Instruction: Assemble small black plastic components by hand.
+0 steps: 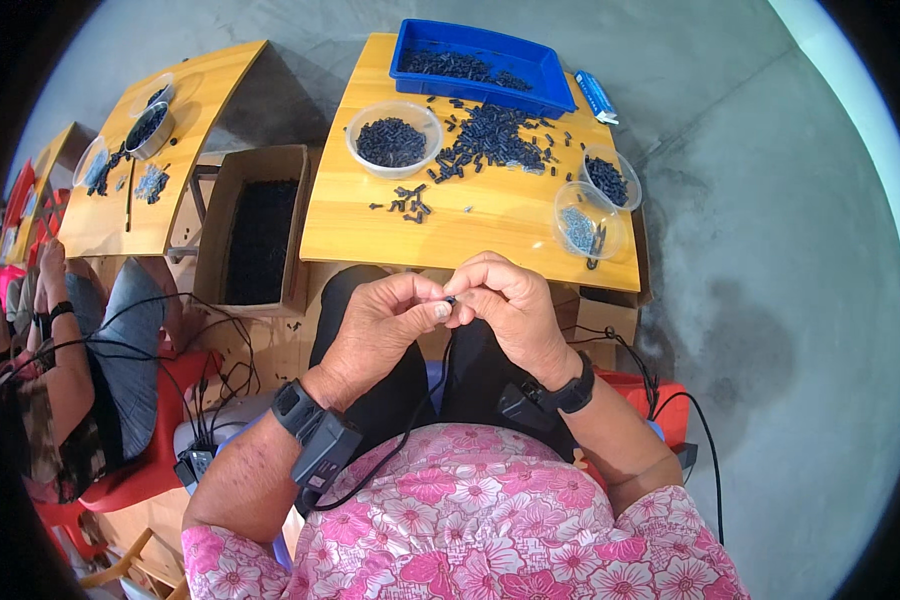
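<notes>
Both hands meet above my lap, just off the near edge of the yellow table [340,225]. Between their fingertips is a small black part [450,299], mostly covered. My left hand [380,325] pinches it from one side with thumb and forefinger. From the other side my right hand [510,310] closes its thumb and fingers on the same piece. A small group of loose black parts [410,205] lies on the tabletop beyond my hands. Farther back spreads a larger pile of black parts [495,135].
A blue tray [560,95] of black parts stands at the back. Clear tubs hold black parts [390,143], more black parts [607,178] and small grey-blue pieces [577,230]. A cardboard box [210,265] sits left of the table. Another person [70,350] sits farther left. Black cables [715,450] hang nearby.
</notes>
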A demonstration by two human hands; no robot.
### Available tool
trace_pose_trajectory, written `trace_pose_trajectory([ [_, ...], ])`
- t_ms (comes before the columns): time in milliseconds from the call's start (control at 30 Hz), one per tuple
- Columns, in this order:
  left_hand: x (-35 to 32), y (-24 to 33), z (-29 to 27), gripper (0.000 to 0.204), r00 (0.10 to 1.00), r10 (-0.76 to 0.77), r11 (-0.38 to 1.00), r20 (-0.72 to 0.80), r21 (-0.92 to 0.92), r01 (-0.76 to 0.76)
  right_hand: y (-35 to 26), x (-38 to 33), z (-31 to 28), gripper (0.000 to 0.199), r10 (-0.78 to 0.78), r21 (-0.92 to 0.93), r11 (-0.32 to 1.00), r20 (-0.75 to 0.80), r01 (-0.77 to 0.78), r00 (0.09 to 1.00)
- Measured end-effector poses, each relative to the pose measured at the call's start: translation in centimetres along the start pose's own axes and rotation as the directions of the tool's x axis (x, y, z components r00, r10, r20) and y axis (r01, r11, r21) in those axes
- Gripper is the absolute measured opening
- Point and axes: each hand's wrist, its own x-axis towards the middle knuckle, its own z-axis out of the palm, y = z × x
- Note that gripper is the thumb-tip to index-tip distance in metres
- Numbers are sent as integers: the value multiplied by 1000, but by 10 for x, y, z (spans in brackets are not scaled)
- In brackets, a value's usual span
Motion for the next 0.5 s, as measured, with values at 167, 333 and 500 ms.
trace_pose_trajectory([
  [167, 0, -2, -3, 13, 999, -32, 999, 9, -10, 32, 0, -2, 3, 11, -84, -116, 990, -12, 82, 996],
  [333, -2, -1, 0, 16, 996, -82, 992, 21, -98, 84, 6, -8, 5, 16, -190, -170, 968, -9, 185, 982],
  [500, -3, -2, 1, 15, 994, -107, 979, 16, -173, 108, 13, -12, 8, 20, -206, -103, 976, -154, 192, 966],
])
